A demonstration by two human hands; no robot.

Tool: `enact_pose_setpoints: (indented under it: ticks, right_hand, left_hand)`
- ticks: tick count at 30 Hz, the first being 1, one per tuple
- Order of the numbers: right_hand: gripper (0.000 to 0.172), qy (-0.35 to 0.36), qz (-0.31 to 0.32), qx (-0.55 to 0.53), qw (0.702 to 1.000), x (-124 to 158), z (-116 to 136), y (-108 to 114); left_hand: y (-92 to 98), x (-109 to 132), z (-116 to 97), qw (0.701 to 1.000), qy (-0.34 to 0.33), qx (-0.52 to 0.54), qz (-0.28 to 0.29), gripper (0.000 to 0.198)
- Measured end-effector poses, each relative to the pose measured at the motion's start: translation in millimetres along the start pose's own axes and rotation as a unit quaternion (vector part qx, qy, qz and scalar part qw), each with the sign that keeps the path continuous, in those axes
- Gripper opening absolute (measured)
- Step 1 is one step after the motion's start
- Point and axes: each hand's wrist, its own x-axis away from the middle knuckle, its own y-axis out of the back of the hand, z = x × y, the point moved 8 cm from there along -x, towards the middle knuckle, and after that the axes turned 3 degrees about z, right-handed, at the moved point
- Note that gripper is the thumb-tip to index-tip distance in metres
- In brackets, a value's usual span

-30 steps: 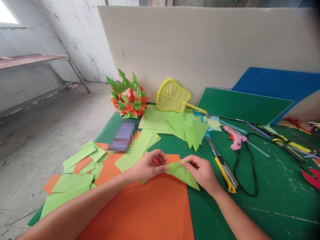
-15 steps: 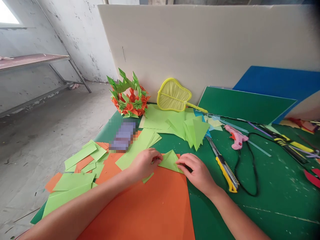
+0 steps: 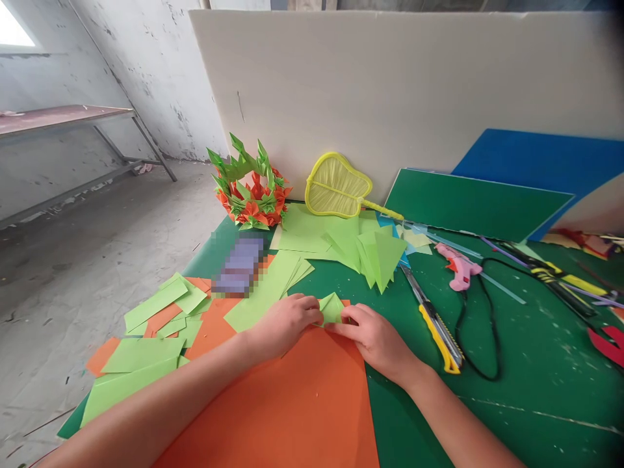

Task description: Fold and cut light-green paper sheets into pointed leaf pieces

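A small folded piece of light green paper (image 3: 332, 307) lies at the far edge of a large orange sheet (image 3: 292, 403), its peak pointing away from me. My left hand (image 3: 291, 323) grips its left side with curled fingers. On the opposite side my right hand (image 3: 366, 333) pinches it between thumb and fingers. The hands partly cover the paper's lower corners. Just beyond them lie green paper strips (image 3: 266, 292) and a bundle of folded green paper triangles (image 3: 383, 255).
Loose green and orange paper pieces (image 3: 146, 354) spread at left. An orange-green folded-paper ring (image 3: 251, 188) and a yellow fan-shaped piece (image 3: 336, 185) stand at the back. A yellow box cutter (image 3: 439, 335) and a pink glue gun (image 3: 457, 266) with black cord lie right on the green table (image 3: 526, 364).
Both hands have drawn closer together on the green paper, which now shows narrower between them. The right hand has shifted left. The small green corner below the left hand is now hidden.
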Motion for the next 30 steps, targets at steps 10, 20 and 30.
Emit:
enact_pose_setpoints:
  ticks: [10,20,30]
  right_hand:
    - [0.033,0.003,0.009,-0.025,1.000,3,-6,2]
    - [0.034,0.020,0.014,-0.060,0.998,6,-7,11]
    - [0.035,-0.100,-0.081,-0.121,0.984,6,-27,10]
  left_hand:
    - [8.1,4,0,0.998,-0.037,0.039,0.021,0.041]
    - [6.9,4,5,0.999,0.004,0.035,0.031,0.041]
    - [7.0,1,21,0.985,0.067,0.143,-0.064,0.017]
